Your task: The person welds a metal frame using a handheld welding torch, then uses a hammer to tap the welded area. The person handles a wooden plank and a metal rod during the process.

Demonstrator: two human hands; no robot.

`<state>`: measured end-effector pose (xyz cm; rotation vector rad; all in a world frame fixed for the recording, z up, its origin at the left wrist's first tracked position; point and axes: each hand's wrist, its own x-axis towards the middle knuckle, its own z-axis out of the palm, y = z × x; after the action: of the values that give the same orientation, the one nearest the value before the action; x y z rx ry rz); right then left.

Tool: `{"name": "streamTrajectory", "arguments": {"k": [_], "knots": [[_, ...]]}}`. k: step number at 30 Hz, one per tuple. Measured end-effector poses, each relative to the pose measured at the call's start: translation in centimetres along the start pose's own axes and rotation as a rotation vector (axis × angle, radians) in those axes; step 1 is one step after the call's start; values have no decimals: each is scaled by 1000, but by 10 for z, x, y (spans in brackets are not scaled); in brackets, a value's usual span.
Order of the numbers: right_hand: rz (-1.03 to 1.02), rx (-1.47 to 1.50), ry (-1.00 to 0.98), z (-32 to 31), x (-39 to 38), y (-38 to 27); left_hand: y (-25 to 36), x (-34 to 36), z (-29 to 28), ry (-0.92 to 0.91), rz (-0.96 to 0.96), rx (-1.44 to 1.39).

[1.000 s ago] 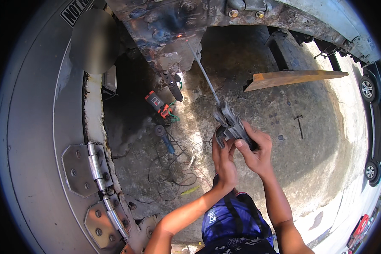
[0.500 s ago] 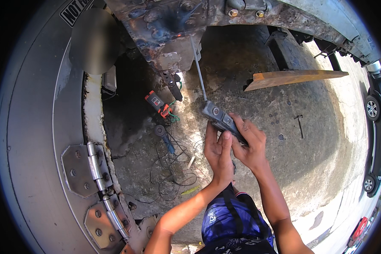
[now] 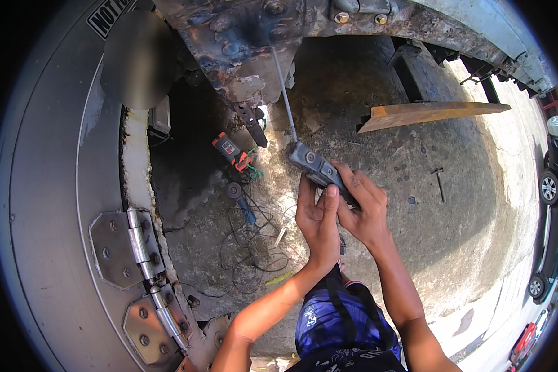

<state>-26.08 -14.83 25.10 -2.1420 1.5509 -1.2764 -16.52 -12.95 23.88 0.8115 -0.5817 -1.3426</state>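
Observation:
Both my hands are closed round a dark electrode holder (welding clamp) (image 3: 316, 162), in front of me near the middle of the view. My left hand (image 3: 319, 223) supports it from below, thumb along its side. My right hand (image 3: 367, 208) wraps round its handle end. From the holder's jaw a thin grey welding rod (image 3: 284, 93) reaches up to a rusty, heat-stained metal bracket (image 3: 251, 80). The rod's far end is at the bracket's face; whether it touches, I cannot tell. Below the bracket hangs a dark clamp-like tool (image 3: 252, 124).
An orange-and-black device (image 3: 231, 152) lies on the concrete floor, with a blue angle grinder (image 3: 242, 203) and tangled black cable (image 3: 254, 254) near it. Steel hinges (image 3: 144, 245) line the grey panel at left. A rusty beam (image 3: 437, 116) juts out at right, above a hammer (image 3: 439, 185).
Both hands and the electrode holder have shifted slightly left and up. The rod's far end has moved a little left along the bracket; the small orange glow there no longer shows. Background vehicles have shifted.

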Motion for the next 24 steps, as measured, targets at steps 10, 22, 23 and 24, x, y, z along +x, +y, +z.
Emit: {"name": "streamTrajectory", "arguments": {"k": [10, 22, 23, 24], "knots": [[21, -5, -21, -1, 1, -1, -1, -1, -1, 21, -2, 9], [-22, 28, -6, 0, 2, 0, 2, -1, 1, 12, 9, -15], [-3, 13, -22, -3, 3, -2, 3, -1, 4, 25, 13, -8], [15, -3, -39, -4, 3, -2, 3, -1, 6, 38, 17, -2]]}}
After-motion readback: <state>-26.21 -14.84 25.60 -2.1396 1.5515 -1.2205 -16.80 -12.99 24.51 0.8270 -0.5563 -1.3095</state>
